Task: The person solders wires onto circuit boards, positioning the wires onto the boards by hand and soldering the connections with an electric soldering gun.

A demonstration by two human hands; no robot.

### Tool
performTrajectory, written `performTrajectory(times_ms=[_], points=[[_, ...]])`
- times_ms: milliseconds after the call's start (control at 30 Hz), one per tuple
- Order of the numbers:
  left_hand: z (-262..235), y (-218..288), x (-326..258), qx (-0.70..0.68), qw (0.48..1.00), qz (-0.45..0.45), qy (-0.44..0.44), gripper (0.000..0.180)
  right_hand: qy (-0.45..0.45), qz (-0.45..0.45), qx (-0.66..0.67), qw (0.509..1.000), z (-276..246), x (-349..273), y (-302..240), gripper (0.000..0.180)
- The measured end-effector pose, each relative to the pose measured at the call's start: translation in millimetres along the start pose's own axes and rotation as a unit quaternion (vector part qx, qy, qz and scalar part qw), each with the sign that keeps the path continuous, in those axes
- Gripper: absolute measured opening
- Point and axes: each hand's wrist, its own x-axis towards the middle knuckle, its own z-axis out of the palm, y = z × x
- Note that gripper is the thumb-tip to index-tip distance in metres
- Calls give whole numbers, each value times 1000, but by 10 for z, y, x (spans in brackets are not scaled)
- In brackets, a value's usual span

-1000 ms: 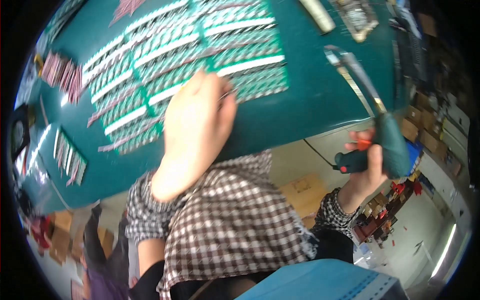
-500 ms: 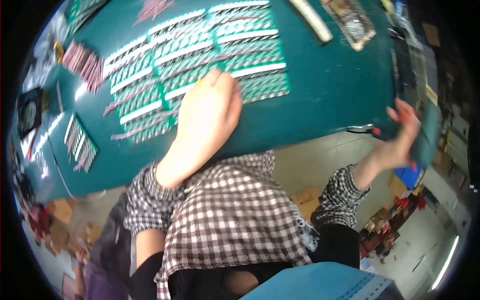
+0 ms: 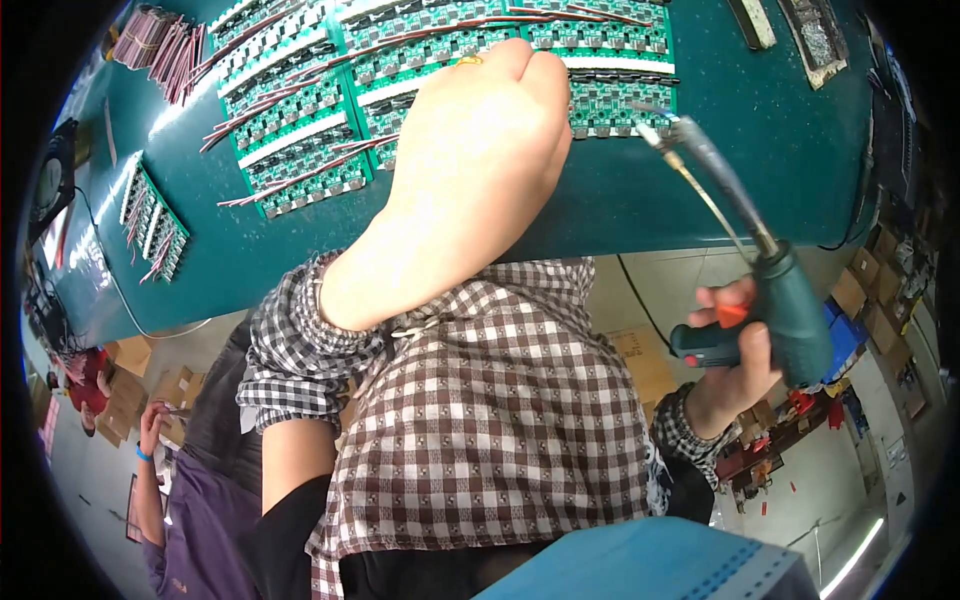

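Observation:
My right hand (image 3: 752, 365) is wrapped round a green soldering gun (image 3: 797, 315) with a red trigger. A thin solder feed tube runs beside its long barrel. The slightly blurred tip is at the right front corner of the green circuit boards (image 3: 625, 100), which lie in a block of rows on the table. Over the boards' front rows, my left hand (image 3: 485, 150) is closed, back up, with a yellow band on one finger. Its fingertips and whatever they hold are hidden. Thin red and black wires (image 3: 265, 103) lie across the boards.
A bundle of wires (image 3: 165, 45) lies at the far left of the green table (image 3: 620, 200). A separate small board (image 3: 155, 225) sits nearer. At the far right are a narrow bar (image 3: 752, 22) and a dirty tray (image 3: 815, 40). Another person's arm (image 3: 150, 480) shows at lower left.
My right hand has brought the soldering gun leftward from the table's right side to the boards. The view has shifted, with the boards now higher and further right. My left hand stays over them.

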Motion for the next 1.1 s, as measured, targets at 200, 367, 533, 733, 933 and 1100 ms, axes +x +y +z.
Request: performTrajectory(times_ms=[200, 367, 533, 733, 933, 1100], points=[[-4, -6, 16, -13, 1000, -2, 3, 9, -37, 1, -48, 998, 131, -29, 38, 47], [3, -14, 18, -16, 1000, -9, 3, 9, -59, 4, -60, 996, 152, -30, 60, 43], [5, -9, 22, -19, 1000, -12, 0, 9, -53, 8, -69, 996, 196, -39, 33, 41], [-5, -1, 28, -19, 1000, -19, -4, 8, -49, 3, -75, 996, 218, -28, 24, 40], [4, -14, 25, -19, 1000, -14, 0, 8, -41, 6, -80, 996, 252, -20, 15, 41], [-8, -4, 25, -15, 1000, -19, -6, 8, -34, 8, -78, 996, 265, -26, 25, 40]])
